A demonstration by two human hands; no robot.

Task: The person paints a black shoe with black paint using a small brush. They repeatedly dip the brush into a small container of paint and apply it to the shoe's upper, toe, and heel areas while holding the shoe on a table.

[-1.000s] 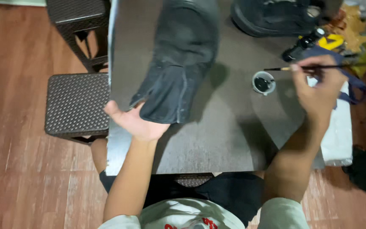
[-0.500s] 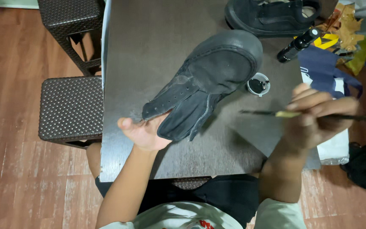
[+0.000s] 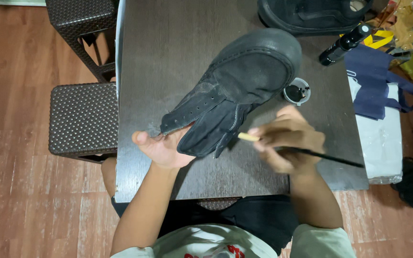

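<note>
The left hand (image 3: 161, 148) grips the black suede shoe (image 3: 237, 86) from inside its opening, toe raised over the dark table (image 3: 168, 48). The right hand (image 3: 290, 143) pinches a thin brush (image 3: 311, 154) (blurred) just beside the shoe's tongue. The shoe looks light with a soft, floppy upper, best held at the heel.

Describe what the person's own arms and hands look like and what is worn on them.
Both arms are bare from the short sleeves down. The sleeves belong to a light, whitish T-shirt with a red print on the chest. The left hand and the right hand wear no gloves; no watch or bracelet shows. The right hand is motion-blurred, so rings cannot be ruled out.
</note>
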